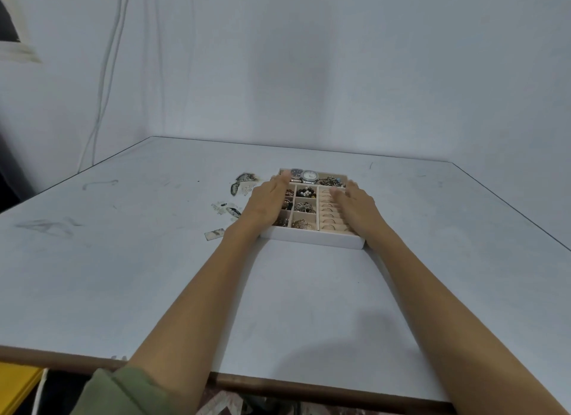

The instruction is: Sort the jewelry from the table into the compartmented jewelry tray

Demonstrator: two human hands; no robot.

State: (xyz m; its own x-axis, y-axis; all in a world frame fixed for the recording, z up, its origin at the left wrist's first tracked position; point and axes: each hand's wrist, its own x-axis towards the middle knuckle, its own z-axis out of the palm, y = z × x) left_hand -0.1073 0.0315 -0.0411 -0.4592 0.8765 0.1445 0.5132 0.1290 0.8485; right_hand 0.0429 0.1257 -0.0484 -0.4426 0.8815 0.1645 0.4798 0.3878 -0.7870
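The white compartmented jewelry tray (pixel 312 239) lies in the middle of the table. Two watches (pixel 304 175) fill its far row, and chains and beads fill the small square cells. Rings stand in the slotted column (pixel 327 212) on the right. My left hand (pixel 268 199) lies flat along the tray's left side, fingers straight and reaching the far corner. My right hand (pixel 355 205) lies flat along the right side, fingers straight over the ring slots. Neither hand holds any jewelry.
Worn, peeled patches (pixel 239 184) mark the white table surface just left of the tray, and a small rectangular chip (pixel 213 233) lies near my left wrist. The table's brown front edge (pixel 278 383) runs below my forearms. A wall stands behind.
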